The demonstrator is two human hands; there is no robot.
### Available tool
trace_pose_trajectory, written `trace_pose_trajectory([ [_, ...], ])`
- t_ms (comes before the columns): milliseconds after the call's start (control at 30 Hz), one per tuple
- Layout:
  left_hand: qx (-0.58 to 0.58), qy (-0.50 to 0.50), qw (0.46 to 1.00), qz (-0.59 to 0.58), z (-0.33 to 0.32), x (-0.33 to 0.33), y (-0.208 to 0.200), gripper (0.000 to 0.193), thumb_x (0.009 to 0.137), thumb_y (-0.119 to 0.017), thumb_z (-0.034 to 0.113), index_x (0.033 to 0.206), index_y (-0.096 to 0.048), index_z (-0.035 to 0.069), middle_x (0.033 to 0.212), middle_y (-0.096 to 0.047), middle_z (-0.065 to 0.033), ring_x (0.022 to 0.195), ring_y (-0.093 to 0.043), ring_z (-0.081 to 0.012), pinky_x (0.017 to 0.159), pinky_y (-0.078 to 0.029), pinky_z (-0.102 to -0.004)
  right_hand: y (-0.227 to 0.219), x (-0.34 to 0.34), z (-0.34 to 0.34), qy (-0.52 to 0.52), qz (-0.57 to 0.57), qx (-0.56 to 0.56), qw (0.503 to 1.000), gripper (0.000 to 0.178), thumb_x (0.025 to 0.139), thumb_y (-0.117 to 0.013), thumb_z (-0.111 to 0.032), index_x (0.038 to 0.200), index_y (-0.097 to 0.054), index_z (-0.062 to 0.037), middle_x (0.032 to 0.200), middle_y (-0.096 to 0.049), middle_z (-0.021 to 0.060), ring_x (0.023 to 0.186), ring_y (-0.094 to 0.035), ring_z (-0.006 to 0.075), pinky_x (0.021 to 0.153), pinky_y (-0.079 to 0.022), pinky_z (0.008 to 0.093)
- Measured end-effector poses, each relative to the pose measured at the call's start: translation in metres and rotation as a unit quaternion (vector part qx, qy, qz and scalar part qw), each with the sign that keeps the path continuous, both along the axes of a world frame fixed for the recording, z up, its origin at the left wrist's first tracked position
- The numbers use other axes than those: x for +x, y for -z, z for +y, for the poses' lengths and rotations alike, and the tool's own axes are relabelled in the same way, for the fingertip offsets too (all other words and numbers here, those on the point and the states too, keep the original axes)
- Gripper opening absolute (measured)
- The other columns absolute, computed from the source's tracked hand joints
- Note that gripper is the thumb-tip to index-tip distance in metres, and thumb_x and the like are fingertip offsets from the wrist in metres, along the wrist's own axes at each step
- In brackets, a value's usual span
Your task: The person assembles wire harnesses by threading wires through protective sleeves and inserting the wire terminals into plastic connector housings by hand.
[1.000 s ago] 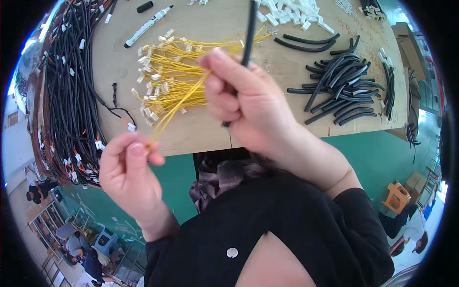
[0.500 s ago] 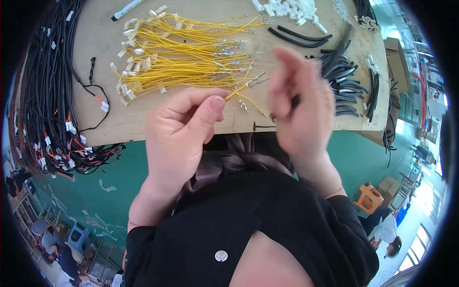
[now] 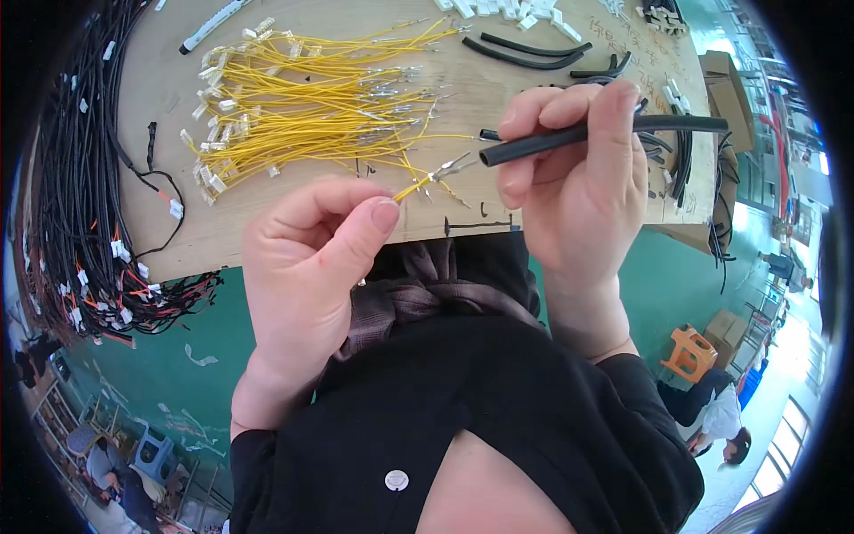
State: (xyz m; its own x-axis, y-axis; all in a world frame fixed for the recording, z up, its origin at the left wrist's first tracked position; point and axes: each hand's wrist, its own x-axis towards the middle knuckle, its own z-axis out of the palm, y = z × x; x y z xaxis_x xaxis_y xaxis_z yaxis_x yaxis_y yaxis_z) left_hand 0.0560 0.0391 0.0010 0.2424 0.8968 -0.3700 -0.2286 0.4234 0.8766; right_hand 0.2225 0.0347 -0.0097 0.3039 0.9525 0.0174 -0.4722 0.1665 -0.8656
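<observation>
My left hand (image 3: 311, 258) is closed, pinching yellow wires (image 3: 411, 190) between thumb and fingers, their metal terminals pointing right. My right hand (image 3: 578, 187) is closed on a black tube (image 3: 538, 145), whose open end faces the wire terminals a short gap away. A second dark tube end shows just behind it, partly hidden by the fingers. Beyond my left hand lies a spread of yellow wires (image 3: 311, 107) with clear white connectors at the left and bare terminals at the right.
Bundled black cables (image 3: 80, 178) hang over the table's left edge. A white marker (image 3: 213, 25) lies at the back left. White connector housings (image 3: 516, 11) and loose black tubes (image 3: 534, 55) sit at the back. An orange stool (image 3: 688, 353) and a seated person (image 3: 716, 414) are at the right.
My right hand, blurred earlier, now shows the black tube lying across its fingers and pointing left. My left hand has shifted slightly left and down with the yellow wires.
</observation>
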Motion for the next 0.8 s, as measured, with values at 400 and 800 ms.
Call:
trace_pose_trajectory([
  [400, 0.096, 0.045, 0.989, 0.103, -0.001, 0.006, 0.001, 0.008, 0.074, -0.055, -0.004, 0.081, -0.057, -0.001, 0.068, -0.053, 0.0023, 0.060, -0.045, -0.0013, 0.054, -0.036, -0.0139, 0.001, -0.007, -0.002, -0.002, 0.047, -0.045, 0.998, 0.042, 0.089, -0.028, -0.035, 0.076, -0.049, 0.0003, 0.072, -0.053, 0.0192, 0.043, -0.049, 0.0184, 0.038, -0.041, 0.0257],
  [800, 0.058, 0.107, 0.988, 0.097, 0.006, 0.011, -0.004, 0.012, 0.076, -0.058, 0.005, 0.085, -0.059, -0.002, 0.070, -0.052, -0.0001, 0.061, -0.044, -0.0033, 0.054, -0.034, -0.0157, 0.002, -0.002, -0.008, -0.017, 0.020, -0.024, 0.999, 0.034, 0.089, -0.031, -0.027, 0.079, -0.047, 0.0008, 0.075, -0.052, 0.0190, 0.046, -0.051, 0.0176, 0.040, -0.042, 0.0247],
])
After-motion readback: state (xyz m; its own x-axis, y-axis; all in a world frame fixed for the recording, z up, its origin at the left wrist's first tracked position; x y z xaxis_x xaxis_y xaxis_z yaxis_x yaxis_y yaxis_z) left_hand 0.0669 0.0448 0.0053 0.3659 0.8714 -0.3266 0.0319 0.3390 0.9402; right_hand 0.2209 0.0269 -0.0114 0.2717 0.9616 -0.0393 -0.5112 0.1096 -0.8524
